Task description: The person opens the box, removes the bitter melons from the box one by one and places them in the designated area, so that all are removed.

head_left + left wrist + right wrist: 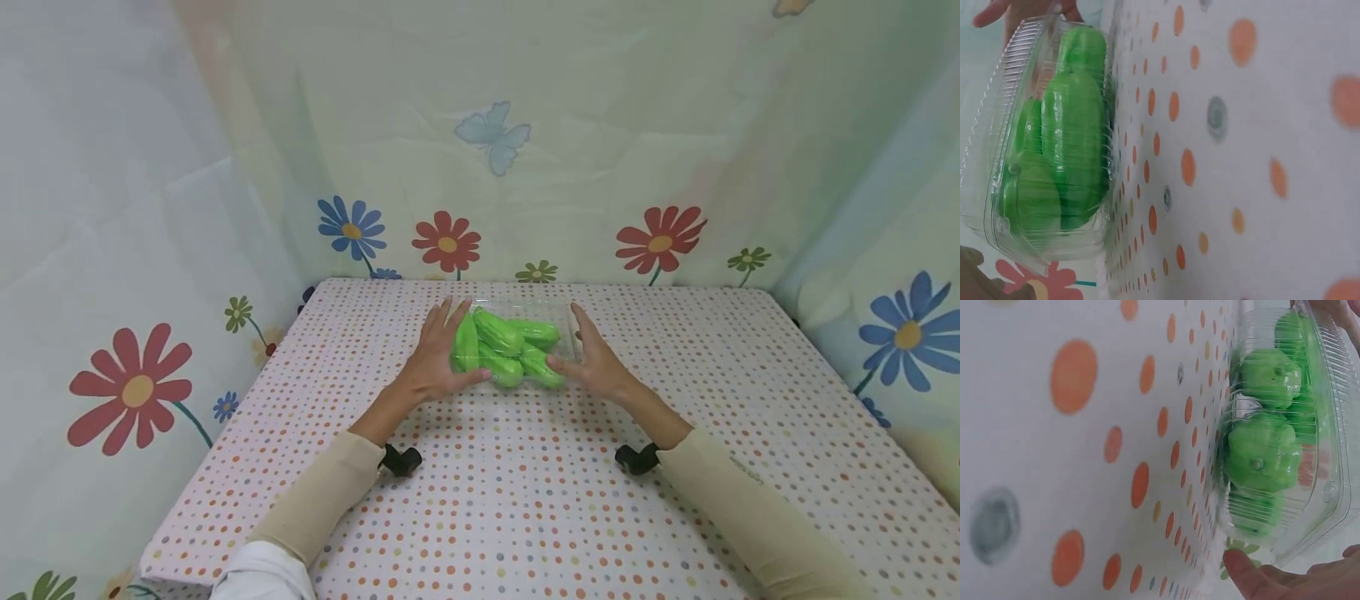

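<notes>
A clear plastic clamshell box (566, 321) sits toward the far side of the table. Inside it lie several bright green, elongated, vegetable-like pieces (498, 333); their exact kind cannot be told. In both wrist views the lid (979, 156) appears down over them. My left hand (433, 354) is at the box's left side, fingers spread and mostly straight, thumb toward the front. On the opposite side my right hand (600, 362) has its fingers extended and its thumb near the front right corner. Whether either hand touches the plastic is hard to tell.
The table wears a white cloth with coloured dots (517, 492). Fabric walls printed with flowers and a butterfly (495, 137) stand behind and at both sides. Black devices (401, 461) are strapped at both wrists.
</notes>
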{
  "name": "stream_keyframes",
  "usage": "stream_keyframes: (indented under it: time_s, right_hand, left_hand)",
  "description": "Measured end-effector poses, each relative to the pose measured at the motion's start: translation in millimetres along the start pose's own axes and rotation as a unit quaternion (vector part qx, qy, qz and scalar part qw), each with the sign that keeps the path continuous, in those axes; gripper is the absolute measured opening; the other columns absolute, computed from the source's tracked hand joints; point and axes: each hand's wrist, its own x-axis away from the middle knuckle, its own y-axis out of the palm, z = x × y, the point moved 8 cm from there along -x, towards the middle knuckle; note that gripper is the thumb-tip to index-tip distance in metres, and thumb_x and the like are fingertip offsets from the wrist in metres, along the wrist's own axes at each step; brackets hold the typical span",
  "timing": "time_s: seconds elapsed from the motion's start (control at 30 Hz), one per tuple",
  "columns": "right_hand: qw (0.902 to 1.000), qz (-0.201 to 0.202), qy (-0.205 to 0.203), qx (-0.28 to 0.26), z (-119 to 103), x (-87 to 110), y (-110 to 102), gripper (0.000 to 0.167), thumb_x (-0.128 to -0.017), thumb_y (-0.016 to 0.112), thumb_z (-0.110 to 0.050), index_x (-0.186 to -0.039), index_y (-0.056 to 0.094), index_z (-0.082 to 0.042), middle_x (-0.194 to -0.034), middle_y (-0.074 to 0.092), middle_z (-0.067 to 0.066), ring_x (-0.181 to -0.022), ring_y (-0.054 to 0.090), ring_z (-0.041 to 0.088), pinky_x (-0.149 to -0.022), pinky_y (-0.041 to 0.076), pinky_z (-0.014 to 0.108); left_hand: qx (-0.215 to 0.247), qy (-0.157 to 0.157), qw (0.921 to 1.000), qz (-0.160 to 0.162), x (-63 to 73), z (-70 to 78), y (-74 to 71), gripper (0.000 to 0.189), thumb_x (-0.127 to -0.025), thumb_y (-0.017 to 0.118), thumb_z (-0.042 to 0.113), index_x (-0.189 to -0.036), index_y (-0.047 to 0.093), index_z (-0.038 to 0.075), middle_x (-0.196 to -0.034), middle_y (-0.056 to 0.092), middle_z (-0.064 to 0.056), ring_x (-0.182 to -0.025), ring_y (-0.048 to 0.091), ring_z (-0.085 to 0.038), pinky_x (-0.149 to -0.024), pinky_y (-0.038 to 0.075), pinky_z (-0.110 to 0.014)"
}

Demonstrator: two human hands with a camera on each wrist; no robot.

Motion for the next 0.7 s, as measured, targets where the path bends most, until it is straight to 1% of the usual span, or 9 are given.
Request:
stream_keyframes:
  time_s: [0.07, 0.17, 0.3, 0.37, 0.43, 0.53, 0.63, 0.7]
  right_hand:
    - [0.9998, -0.004, 0.010, -0.017, 1, 0.5, 1, 0.106, -0.096, 0.068, -0.035, -0.163, -0.012, -0.013, -0.169, -0.007, 0.019, -0.148, 0.014, 0.055, -0.110, 0.024, 0.078]
    - [0.9988, -0.015, 0.029, -0.036, 5, 2.2, 3, 0.108, -0.096, 0.068, -0.037, -0.162, -0.015, -0.016, -0.169, -0.008, 0.019, -0.149, 0.013, 0.055, -0.109, 0.025, 0.078]
    - [0.9960, -0.039, 0.056, -0.058, 13, 7.0, 10, 0.112, -0.095, 0.069, -0.036, -0.161, -0.019, -0.017, -0.168, -0.011, 0.021, -0.151, 0.007, 0.053, -0.112, 0.018, 0.078]
    - [0.9947, -0.047, 0.063, -0.066, 16, 8.2, 12, 0.115, -0.094, 0.070, -0.035, -0.160, -0.021, -0.016, -0.168, -0.013, 0.022, -0.151, 0.003, 0.053, -0.114, 0.014, 0.077]
    - [0.9939, -0.048, 0.068, -0.072, 17, 7.9, 13, 0.116, -0.094, 0.071, -0.035, -0.159, -0.023, -0.015, -0.167, -0.016, 0.021, -0.152, -0.002, 0.051, -0.115, 0.010, 0.075]
    - [0.9931, -0.044, 0.073, -0.081, 18, 5.7, 12, 0.116, -0.094, 0.070, -0.036, -0.159, -0.025, -0.016, -0.167, -0.018, 0.021, -0.152, -0.006, 0.049, -0.116, 0.007, 0.074]
    - [0.9908, -0.041, 0.084, -0.098, 18, 3.7, 10, 0.117, -0.094, 0.071, -0.035, -0.159, -0.024, -0.018, -0.167, -0.015, 0.022, -0.153, -0.007, 0.047, -0.118, 0.005, 0.072]
    - [0.9873, -0.043, 0.095, -0.120, 18, 3.9, 10, 0.117, -0.094, 0.072, -0.032, -0.159, -0.024, -0.018, -0.167, -0.012, 0.024, -0.153, -0.007, 0.046, -0.119, 0.006, 0.070]
  left_hand:
    - [0.023, -0.008, 0.9996, 0.012, -0.8, -1.9, -2.8, 0.125, -0.069, 0.054, 0.091, -0.165, 0.001, 0.030, -0.171, -0.002, -0.007, -0.156, 0.000, -0.040, -0.116, 0.018, -0.073]
    - [0.033, -0.020, 0.9990, 0.022, -0.8, -6.3, -4.3, 0.132, -0.067, 0.056, 0.091, -0.165, -0.003, 0.024, -0.171, 0.001, -0.008, -0.156, 0.003, -0.037, -0.120, 0.015, -0.066]
    - [0.035, -0.049, 0.9980, 0.019, 1.3, -15.4, 0.5, 0.137, -0.065, 0.060, 0.089, -0.164, -0.009, 0.025, -0.171, 0.000, -0.006, -0.157, 0.004, -0.031, -0.122, 0.018, -0.062]
    - [0.046, -0.066, 0.9967, 0.015, 2.1, -20.5, 3.0, 0.138, -0.065, 0.064, 0.086, -0.163, -0.011, 0.025, -0.171, 0.000, -0.006, -0.157, 0.005, -0.030, -0.122, 0.019, -0.061]
    - [0.068, -0.081, 0.9943, 0.013, 2.2, -25.2, 4.5, 0.138, -0.066, 0.070, 0.081, -0.163, -0.013, 0.026, -0.171, 0.000, -0.007, -0.157, 0.006, -0.029, -0.122, 0.020, -0.060]
    - [0.110, -0.098, 0.9890, 0.012, 1.7, -30.5, 5.3, 0.138, -0.070, 0.077, 0.069, -0.163, -0.013, 0.022, -0.171, 0.002, -0.008, -0.156, 0.009, -0.031, -0.122, 0.020, -0.058]
    - [0.150, -0.115, 0.9820, 0.007, 2.0, -33.6, 5.7, 0.135, -0.074, 0.081, 0.058, -0.163, -0.013, 0.023, -0.170, 0.010, -0.014, -0.155, 0.017, -0.035, -0.120, 0.025, -0.059]
    - [0.175, -0.127, 0.9764, 0.001, 3.3, -34.9, 6.3, 0.134, -0.075, 0.083, 0.054, -0.163, -0.013, 0.024, -0.168, 0.017, -0.018, -0.153, 0.023, -0.037, -0.119, 0.029, -0.060]
